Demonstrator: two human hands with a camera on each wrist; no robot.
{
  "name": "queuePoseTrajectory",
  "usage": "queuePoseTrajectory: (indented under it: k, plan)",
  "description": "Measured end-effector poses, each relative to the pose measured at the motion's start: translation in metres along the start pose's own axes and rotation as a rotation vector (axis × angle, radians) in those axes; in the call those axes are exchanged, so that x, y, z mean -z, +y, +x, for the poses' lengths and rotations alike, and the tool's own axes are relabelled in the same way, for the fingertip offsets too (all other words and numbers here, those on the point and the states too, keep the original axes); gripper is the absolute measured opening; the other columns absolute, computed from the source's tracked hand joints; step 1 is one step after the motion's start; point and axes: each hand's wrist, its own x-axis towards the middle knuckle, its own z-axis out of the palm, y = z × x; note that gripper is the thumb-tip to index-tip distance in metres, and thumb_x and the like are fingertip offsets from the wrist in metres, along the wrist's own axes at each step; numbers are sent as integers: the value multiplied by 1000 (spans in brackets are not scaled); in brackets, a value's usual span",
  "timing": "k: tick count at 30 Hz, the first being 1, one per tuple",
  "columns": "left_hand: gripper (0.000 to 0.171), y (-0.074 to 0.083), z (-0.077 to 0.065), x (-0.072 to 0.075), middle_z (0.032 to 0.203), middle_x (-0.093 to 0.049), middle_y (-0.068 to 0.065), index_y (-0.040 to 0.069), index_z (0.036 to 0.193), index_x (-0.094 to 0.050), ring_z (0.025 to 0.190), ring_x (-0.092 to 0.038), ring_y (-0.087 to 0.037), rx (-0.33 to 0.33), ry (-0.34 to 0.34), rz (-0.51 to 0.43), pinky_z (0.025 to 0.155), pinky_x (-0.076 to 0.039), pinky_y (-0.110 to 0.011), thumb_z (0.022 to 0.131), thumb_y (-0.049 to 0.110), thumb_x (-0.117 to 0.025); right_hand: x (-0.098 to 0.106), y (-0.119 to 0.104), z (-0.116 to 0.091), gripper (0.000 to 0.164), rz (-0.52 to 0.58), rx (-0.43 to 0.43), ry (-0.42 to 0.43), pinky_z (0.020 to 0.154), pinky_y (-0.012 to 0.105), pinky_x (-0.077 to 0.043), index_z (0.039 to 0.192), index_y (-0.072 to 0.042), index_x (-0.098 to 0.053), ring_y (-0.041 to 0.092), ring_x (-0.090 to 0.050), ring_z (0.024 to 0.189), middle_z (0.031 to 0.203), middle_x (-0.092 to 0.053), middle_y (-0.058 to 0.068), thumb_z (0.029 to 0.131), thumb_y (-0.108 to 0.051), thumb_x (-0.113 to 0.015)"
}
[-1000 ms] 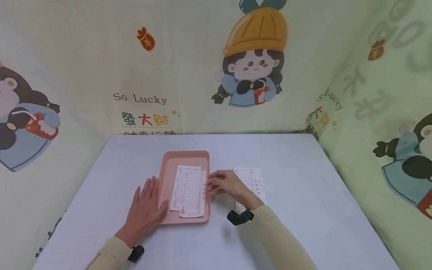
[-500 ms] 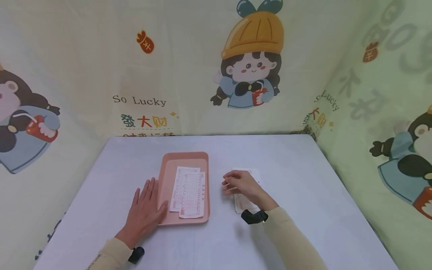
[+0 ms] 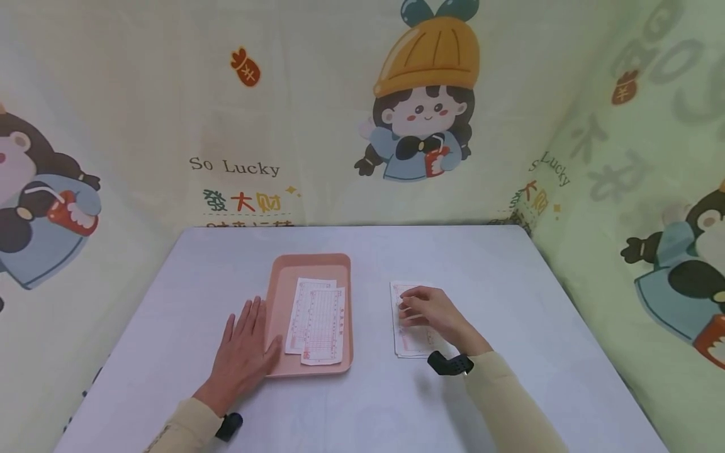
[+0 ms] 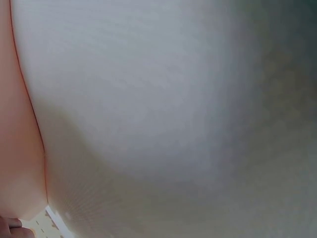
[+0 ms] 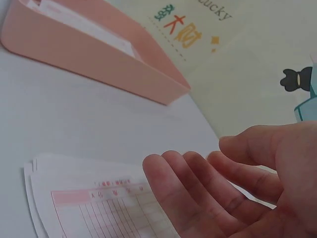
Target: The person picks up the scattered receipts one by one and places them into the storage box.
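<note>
A pink tray (image 3: 310,265) lies on the table with two printed paper slips (image 3: 324,327) in it, one partly over the other. My left hand (image 3: 242,346) rests with straight fingers along the tray's left edge, thumb near its lower left corner. To the right of the tray is a small stack of similar slips (image 3: 409,345), printed with red lines. Over that stack hovers my right hand (image 3: 433,314), fingers loosely bent and nothing in them. In the right wrist view, a gap shows between its thumb and fingers, and the slips (image 5: 99,210) lie beneath.
The white table (image 3: 481,264) runs back to a cloth wall (image 3: 328,113) printed with cartoon figures. A black strap device (image 3: 450,363) sits on the right wrist, another (image 3: 229,427) on the left. The left wrist view is mostly blurred pale surface.
My right hand has moved right, from the tray's right edge to above the stack of slips. The left hand and the slips in the tray have stayed put.
</note>
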Motion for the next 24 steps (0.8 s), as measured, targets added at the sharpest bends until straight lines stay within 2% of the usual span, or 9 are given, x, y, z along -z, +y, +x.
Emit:
queuePoseTrajectory:
  k: [14,24]
  plan:
    - [81,1,-1,1,164,-19,-23,-5,155,-18,152,-16,-40,10,-9,-6,122,-13,-60,97,43,-48,29,8,-10,39,-31,-43,71,87,35,-60,130,5,-54,27,-68,98,120,-64,24,100,-20,-57]
    - [82,2,0,1,164,-18,-22,-5,156,-18,152,-16,-40,11,-14,-3,122,-13,-59,97,44,-47,45,17,-16,39,-46,-84,127,86,33,-60,130,5,-53,23,-69,94,115,-65,21,100,-20,-57]
